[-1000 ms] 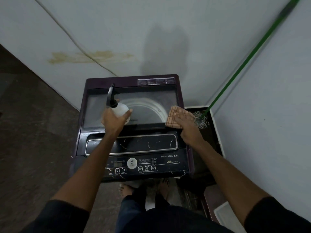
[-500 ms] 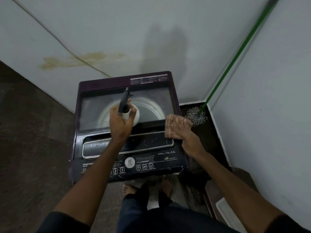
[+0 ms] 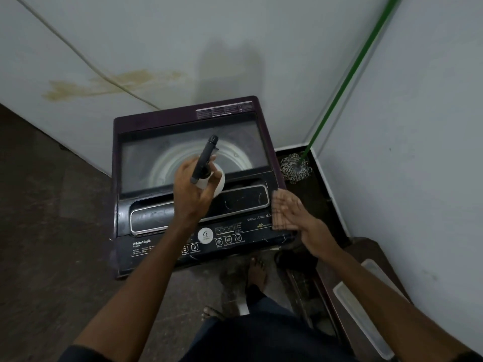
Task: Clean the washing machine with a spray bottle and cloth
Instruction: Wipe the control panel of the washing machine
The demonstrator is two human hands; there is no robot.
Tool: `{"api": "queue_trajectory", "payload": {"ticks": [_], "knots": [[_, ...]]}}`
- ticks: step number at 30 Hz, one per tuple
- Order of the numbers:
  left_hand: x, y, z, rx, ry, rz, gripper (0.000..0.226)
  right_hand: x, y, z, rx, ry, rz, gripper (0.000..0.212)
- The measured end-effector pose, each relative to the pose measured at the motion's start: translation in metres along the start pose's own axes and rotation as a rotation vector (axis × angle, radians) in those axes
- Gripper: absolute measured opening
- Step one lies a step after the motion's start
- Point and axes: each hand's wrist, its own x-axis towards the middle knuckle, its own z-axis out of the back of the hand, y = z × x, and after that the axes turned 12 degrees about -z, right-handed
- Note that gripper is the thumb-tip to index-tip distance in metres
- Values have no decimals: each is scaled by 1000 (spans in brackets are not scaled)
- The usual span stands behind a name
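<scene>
A home laundry corner. A top-loading washing machine (image 3: 193, 178) stands against stained walls (image 3: 109, 84). A green-handled mop (image 3: 296, 167) leans beside it.

Cloth (image 3: 281, 210) nearer the control panel (image 3: 235, 235)

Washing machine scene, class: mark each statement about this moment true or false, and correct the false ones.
1. The left hand holds the spray bottle over the washing machine. True.
2. The cloth lies under the right hand at the machine's right edge. True.
3. The machine's lid stands open. False: it is down, and the drum shows through its window.
4. The mop has a red handle. False: the handle is green.
5. The cloth is draped over the bottle. False: they are apart.
</scene>
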Motion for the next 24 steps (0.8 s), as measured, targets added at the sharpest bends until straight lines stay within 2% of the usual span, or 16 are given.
{"api": "queue_trajectory", "payload": {"ticks": [4, 8, 11, 13, 15, 20, 22, 24], "knots": [[-21, 4, 18, 19, 26, 61, 26, 23, 26, 9, 121, -102, -110, 66], [-41, 1, 33, 53, 43, 68, 26, 63, 70, 1, 102, -182, -260, 79], [-54, -4, 43, 19, 17, 90, 29, 27, 51, -9, 23, -140, -197, 78], [-62, -8, 47, -20, 8, 102, 24, 6, 42, -1, 82, -139, -249, 68], [-69, -11, 51, -31, 2, 110, 22, 13, 51, 11, 92, -175, -356, 45], [-84, -13, 61, -4, 8, 115, 25, 53, 119, -23, 106, -314, -336, 36], [-88, -16, 68, -6, -7, 125, 24, 45, 134, -65, 6, -142, -213, 59], [-94, -15, 73, -6, -1, 110, 23, 21, 127, -86, -157, -68, -33, 87]]}}
